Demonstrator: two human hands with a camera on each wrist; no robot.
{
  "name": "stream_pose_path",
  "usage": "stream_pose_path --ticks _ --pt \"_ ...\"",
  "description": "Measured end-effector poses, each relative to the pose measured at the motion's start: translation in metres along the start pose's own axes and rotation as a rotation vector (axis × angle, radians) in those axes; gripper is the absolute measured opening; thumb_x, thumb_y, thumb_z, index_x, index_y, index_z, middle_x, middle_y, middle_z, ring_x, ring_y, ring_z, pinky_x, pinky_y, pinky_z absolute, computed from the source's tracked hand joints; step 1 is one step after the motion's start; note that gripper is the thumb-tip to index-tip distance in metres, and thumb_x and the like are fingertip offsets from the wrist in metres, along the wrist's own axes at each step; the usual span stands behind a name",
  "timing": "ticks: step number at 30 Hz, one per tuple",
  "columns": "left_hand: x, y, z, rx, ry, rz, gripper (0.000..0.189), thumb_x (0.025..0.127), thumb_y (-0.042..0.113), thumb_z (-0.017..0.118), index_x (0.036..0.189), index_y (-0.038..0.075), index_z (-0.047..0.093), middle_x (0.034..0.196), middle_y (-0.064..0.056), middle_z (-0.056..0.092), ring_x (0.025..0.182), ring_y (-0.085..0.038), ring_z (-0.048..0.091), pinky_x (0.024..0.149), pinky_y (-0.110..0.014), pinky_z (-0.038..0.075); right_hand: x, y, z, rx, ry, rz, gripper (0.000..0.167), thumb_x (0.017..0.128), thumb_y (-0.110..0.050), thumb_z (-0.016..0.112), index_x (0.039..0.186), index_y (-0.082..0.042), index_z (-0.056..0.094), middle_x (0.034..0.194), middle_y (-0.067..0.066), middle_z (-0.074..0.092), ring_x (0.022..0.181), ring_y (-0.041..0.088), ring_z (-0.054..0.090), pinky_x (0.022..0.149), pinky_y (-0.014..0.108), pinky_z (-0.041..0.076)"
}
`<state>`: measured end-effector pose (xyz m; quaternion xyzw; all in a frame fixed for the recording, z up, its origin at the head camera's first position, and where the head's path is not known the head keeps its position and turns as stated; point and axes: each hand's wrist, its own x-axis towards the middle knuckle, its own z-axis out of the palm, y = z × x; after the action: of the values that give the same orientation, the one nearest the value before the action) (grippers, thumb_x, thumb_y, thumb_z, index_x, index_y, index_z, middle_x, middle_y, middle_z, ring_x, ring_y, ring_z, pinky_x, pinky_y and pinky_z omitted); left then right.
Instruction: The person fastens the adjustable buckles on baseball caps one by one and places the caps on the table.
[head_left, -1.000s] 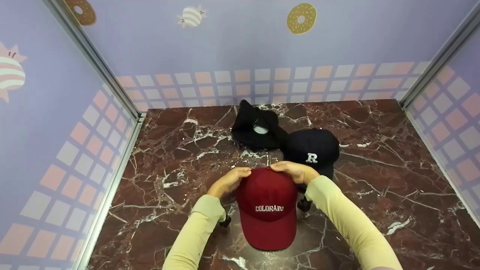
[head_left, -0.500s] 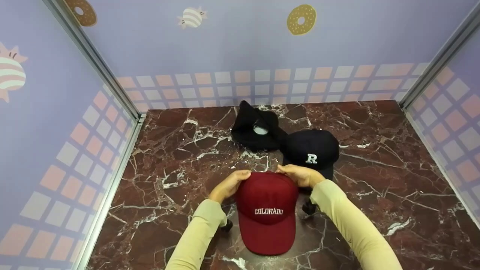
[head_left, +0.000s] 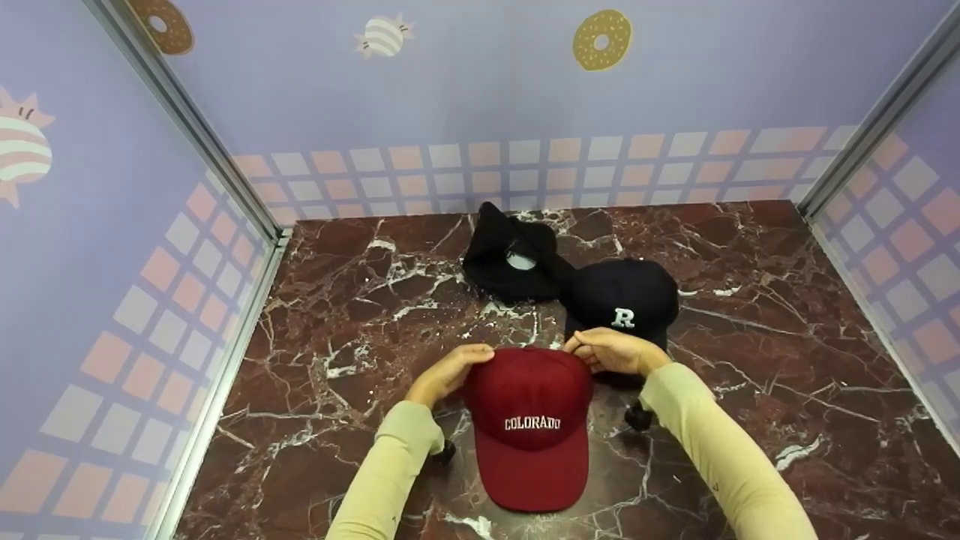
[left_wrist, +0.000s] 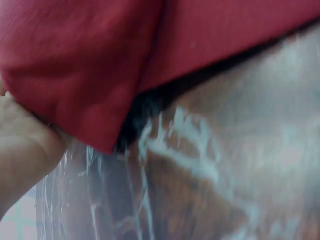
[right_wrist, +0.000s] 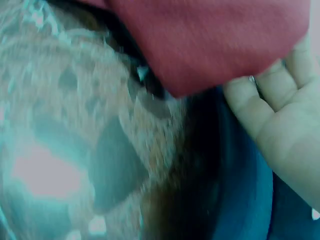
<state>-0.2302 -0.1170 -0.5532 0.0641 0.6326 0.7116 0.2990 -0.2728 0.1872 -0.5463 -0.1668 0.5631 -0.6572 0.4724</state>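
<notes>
A red baseball cap (head_left: 529,390) with white COLORADO lettering lies with its brim toward me. My left hand (head_left: 450,371) grips its back left edge, thumb on top and the fingers mostly hidden. At the back right edge is my right hand (head_left: 611,350); in the right wrist view its fingers (right_wrist: 272,85) reach behind the red fabric. The left wrist view shows the cap's side (left_wrist: 75,65) over the palm (left_wrist: 25,145). Just behind my right hand sits a black cap (head_left: 626,289) with a white R.
Another black cap (head_left: 510,259), bent and showing a pale oval patch, lies farther back, meeting the R cap. The dark red marble-patterned surface (head_left: 360,300) is bounded by lilac walls (head_left: 480,90) at the back and both sides.
The red cap has shifted slightly toward me and left. My right hand has slid right along its back edge, its thumb moving off the crown's top. The black caps stay put.
</notes>
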Motion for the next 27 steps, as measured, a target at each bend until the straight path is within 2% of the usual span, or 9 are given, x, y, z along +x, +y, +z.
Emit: stream_pose_path --ticks 3,6,9,11,13,16,18,22,27 --pt "-0.002 0.000 -0.008 0.036 -0.037 -0.058 0.016 0.083 0.013 0.047 0.091 0.020 0.059 0.086 0.010 0.056 0.081 -0.007 0.050 0.077 -0.025 0.039 -0.006 -0.002 -0.003 -0.016 0.004 -0.007 0.023 0.093 -0.019 0.039 0.107 -0.011 0.055 0.096 -0.005 0.064 0.086 0.011 0.058 0.077 0.029 0.044" --pt "-0.005 0.000 -0.014 0.091 -0.064 -0.113 0.035 0.076 0.009 0.047 0.110 0.011 0.055 0.096 0.008 0.056 0.084 -0.009 0.050 0.079 -0.027 0.038 -0.010 -0.003 -0.005 -0.050 0.016 0.011 0.028 0.086 -0.009 0.048 0.114 -0.004 0.049 0.099 -0.004 0.061 0.084 0.009 0.056 0.077 0.028 0.043" --pt "-0.009 -0.001 -0.018 0.191 -0.085 -0.140 0.053 0.069 0.003 0.046 0.122 0.001 0.046 0.097 0.005 0.055 0.081 -0.008 0.050 0.077 -0.025 0.040 -0.014 -0.004 -0.005 -0.162 0.022 0.055 0.041 0.076 0.000 0.052 0.116 0.003 0.045 0.096 -0.001 0.059 0.079 0.008 0.055 0.075 0.025 0.045" --pt "-0.011 -0.001 -0.018 0.283 -0.089 -0.145 0.053 0.067 -0.001 0.045 0.119 -0.004 0.048 0.087 0.004 0.054 0.073 -0.007 0.050 0.071 -0.023 0.042 -0.014 -0.005 -0.003 -0.272 0.030 0.087 0.042 0.071 0.004 0.052 0.113 0.003 0.047 0.091 -0.002 0.058 0.076 0.007 0.054 0.072 0.024 0.045" --pt "-0.012 -0.001 -0.018 0.374 -0.090 -0.147 0.046 0.066 -0.004 0.044 0.111 -0.007 0.052 0.076 0.004 0.052 0.065 -0.007 0.048 0.065 -0.021 0.042 -0.014 -0.006 0.000 -0.424 0.052 0.111 0.034 0.066 0.007 0.051 0.099 0.000 0.053 0.079 -0.005 0.056 0.069 0.006 0.051 0.065 0.021 0.044" --pt "-0.012 0.000 -0.015 0.464 -0.069 -0.153 0.028 0.067 -0.005 0.043 0.090 -0.003 0.057 0.064 0.005 0.048 0.058 -0.007 0.044 0.057 -0.020 0.038 -0.010 -0.009 0.008 -0.620 0.106 0.135 0.020 0.063 0.007 0.051 0.077 -0.007 0.054 0.066 -0.008 0.050 0.059 0.004 0.044 0.055 0.018 0.037" --pt "-0.012 0.000 -0.013 0.478 -0.045 -0.163 0.020 0.068 -0.005 0.042 0.080 0.002 0.057 0.061 0.006 0.048 0.058 -0.007 0.043 0.056 -0.020 0.036 -0.008 -0.010 0.012 -0.702 0.133 0.143 0.016 0.063 0.006 0.050 0.073 -0.006 0.053 0.062 -0.009 0.046 0.056 0.004 0.041 0.054 0.018 0.034" --pt "-0.010 -0.002 -0.012 0.457 -0.012 -0.172 0.019 0.072 -0.003 0.040 0.073 0.009 0.054 0.060 0.006 0.045 0.056 -0.007 0.041 0.055 -0.020 0.036 -0.005 -0.009 0.017 -0.655 0.148 0.176 0.026 0.068 0.005 0.043 0.088 -0.001 0.059 0.068 -0.008 0.050 0.063 0.005 0.046 0.060 0.021 0.040" --pt "-0.008 -0.005 -0.006 0.381 0.024 -0.168 0.021 0.079 0.001 0.036 0.080 0.006 0.056 0.062 0.006 0.049 0.058 -0.006 0.047 0.059 -0.021 0.043 -0.001 -0.003 0.021 -0.433 0.170 0.215 0.031 0.073 0.002 0.036 0.093 -0.005 0.058 0.070 -0.006 0.055 0.069 0.006 0.052 0.066 0.025 0.045"
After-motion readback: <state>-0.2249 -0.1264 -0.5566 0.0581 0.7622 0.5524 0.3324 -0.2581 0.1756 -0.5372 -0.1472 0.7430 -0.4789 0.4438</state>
